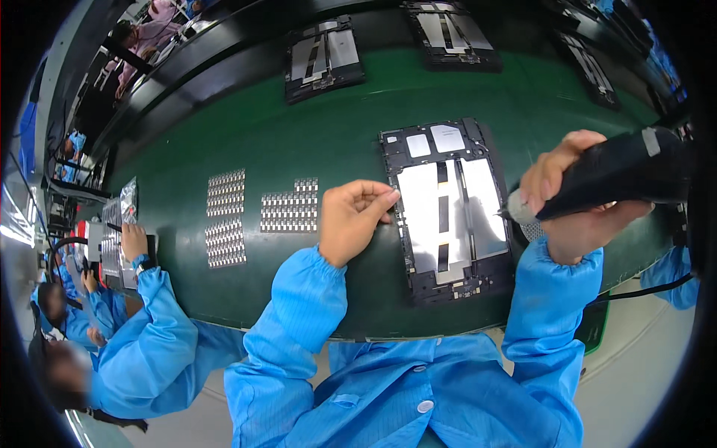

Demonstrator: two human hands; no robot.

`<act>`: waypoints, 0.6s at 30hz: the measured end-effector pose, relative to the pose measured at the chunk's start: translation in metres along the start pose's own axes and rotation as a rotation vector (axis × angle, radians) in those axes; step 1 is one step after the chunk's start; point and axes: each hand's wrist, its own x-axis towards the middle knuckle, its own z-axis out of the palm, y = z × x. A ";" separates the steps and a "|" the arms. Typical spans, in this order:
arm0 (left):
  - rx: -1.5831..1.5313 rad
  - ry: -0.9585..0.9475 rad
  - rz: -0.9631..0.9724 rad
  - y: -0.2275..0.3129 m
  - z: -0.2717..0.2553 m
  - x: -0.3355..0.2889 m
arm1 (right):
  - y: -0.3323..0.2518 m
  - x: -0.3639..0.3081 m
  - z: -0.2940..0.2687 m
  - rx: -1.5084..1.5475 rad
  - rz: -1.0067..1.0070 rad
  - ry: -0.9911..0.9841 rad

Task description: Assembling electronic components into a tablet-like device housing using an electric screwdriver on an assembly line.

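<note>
An opened tablet housing [448, 216] with bright silver battery panels and a black frame lies on the green bench before me. At its left edge is my left hand [352, 220], thumb and fingertips pinched together; whatever they may hold is too small to make out. My right hand [551, 179] is wrapped round a black electric screwdriver [612, 175]. Its pointed tip hovers by the housing's right edge, aimed left. Below the right hand, a round perforated piece [532, 231] is partly hidden.
Sheets of small metallic parts [225, 216] and another such group [290, 209] lie left on the green bench [336, 142]. Further opened housings [323, 60] sit along the far side. A co-worker in a blue sleeve [160, 306] works at the left end. A black cable [642, 290] hangs at right.
</note>
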 end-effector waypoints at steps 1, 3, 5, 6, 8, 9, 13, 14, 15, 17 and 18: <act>-0.013 0.003 0.002 -0.005 0.000 0.005 | 0.001 0.003 0.010 0.019 0.041 -0.010; 0.153 0.052 0.292 -0.020 -0.004 0.012 | 0.011 0.009 0.031 -0.008 0.050 -0.099; 0.158 0.048 0.245 -0.021 -0.003 0.015 | 0.019 0.015 0.048 -0.077 0.092 -0.089; 0.176 0.063 0.266 -0.021 -0.001 0.016 | 0.024 0.018 0.053 -0.066 0.100 -0.133; 0.184 0.083 0.286 -0.021 -0.002 0.016 | 0.036 0.023 0.060 -0.135 0.106 -0.175; 0.123 0.060 0.254 -0.021 -0.002 0.016 | 0.041 0.023 0.065 -0.155 0.116 -0.171; 0.003 -0.072 0.101 -0.011 -0.008 0.015 | 0.063 0.021 0.066 -0.193 0.168 -0.185; -0.009 -0.071 0.098 -0.011 -0.008 0.016 | 0.067 0.021 0.065 -0.199 0.164 -0.185; -0.001 -0.104 0.080 -0.011 -0.011 0.016 | 0.070 0.021 0.065 -0.200 0.161 -0.186; -0.002 -0.132 0.057 -0.012 -0.015 0.016 | 0.076 0.020 0.067 -0.196 0.178 -0.180; 0.007 -0.141 0.038 -0.011 -0.015 0.017 | 0.076 0.019 0.067 -0.191 0.184 -0.162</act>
